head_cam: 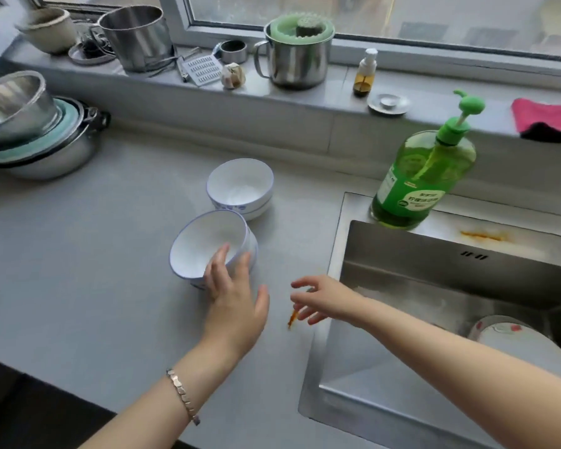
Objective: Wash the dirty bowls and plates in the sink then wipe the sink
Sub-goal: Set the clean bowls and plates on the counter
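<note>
A white bowl with a blue rim (204, 247) stands tilted on the grey counter. My left hand (234, 296) holds its near edge, with fingertips over the rim. Behind it sit two stacked white bowls (240, 186). My right hand (321, 299) hovers with loosely spread fingers over the counter, just left of the steel sink (386, 319), and holds nothing. A white plate with red marks (506, 332) lies in the sink at the right. An orange-brown smear (292, 319) marks the counter under my right hand.
A green dish-soap pump bottle (425, 176) stands at the sink's back rim, next to an orange stain (483, 235). A pink cloth (548, 118) lies on the sill. Steel pots (30, 131), a mug (295, 56) and a small spray bottle (365, 72) line the left side and the sill.
</note>
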Motion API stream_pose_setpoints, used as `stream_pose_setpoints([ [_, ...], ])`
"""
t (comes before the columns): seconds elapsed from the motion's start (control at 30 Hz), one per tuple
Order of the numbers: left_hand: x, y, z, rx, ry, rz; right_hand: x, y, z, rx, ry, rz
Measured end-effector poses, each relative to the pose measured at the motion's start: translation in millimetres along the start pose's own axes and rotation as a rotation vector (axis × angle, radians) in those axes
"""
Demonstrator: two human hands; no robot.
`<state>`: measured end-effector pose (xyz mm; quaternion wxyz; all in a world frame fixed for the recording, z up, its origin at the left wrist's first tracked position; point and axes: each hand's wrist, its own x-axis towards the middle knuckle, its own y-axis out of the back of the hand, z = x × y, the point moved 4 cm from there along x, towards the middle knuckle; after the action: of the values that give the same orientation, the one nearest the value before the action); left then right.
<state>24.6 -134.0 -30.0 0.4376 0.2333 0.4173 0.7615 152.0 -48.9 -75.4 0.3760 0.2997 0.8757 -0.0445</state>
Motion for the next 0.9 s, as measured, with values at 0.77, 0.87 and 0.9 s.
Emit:
stream_pose_setpoints([
  [0.77, -90.7, -443.6, 265.7, 0.019, 0.16, -0.941, -148.0, 282.1, 474.6, 0.537, -0.713, 0.7],
  [0.87, -72.0, -476.9, 259.3, 0.033, 0.199, -0.923, -124.9, 282.1, 488.5, 0.757, -0.696, 0.784],
  [0.9, -66.9, -485.9, 257.6, 0.038, 0.191, -0.926, -120.9, 281.3, 492.1, 0.799, -0.687, 0.814],
])
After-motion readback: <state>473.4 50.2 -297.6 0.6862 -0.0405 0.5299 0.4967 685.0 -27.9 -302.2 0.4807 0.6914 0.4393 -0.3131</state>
